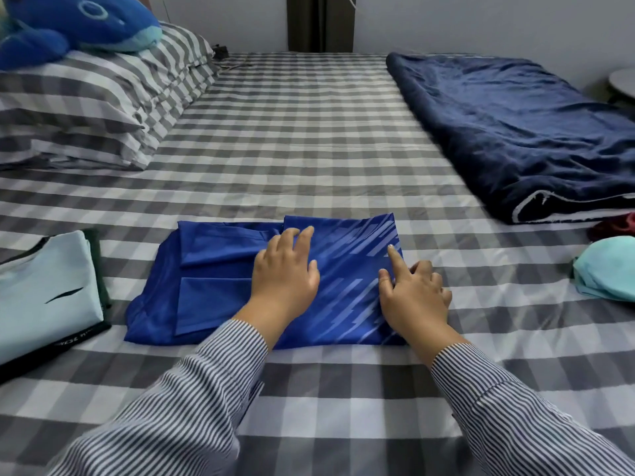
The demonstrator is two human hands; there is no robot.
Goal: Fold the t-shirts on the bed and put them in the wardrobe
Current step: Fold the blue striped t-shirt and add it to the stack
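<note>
A royal blue t-shirt (213, 286) with lighter diagonal streaks lies partly folded on the checked bed (309, 139), its right half doubled over. My left hand (285, 269) presses flat on the middle of it, fingers straight. My right hand (412, 290) rests on the shirt's right edge, forefinger stretched out on the cloth and the other fingers loosely curled. A folded light blue t-shirt (44, 297) sits on a dark folded one (99, 269) at the left. A crumpled mint t-shirt (608, 269) lies at the right edge.
Striped pillows (86, 108) with a blue plush whale (75, 22) fill the far left. A folded navy blanket (515, 125) lies along the right side, with a reddish garment (615, 225) below it. A dark post (319, 22) stands behind the bed.
</note>
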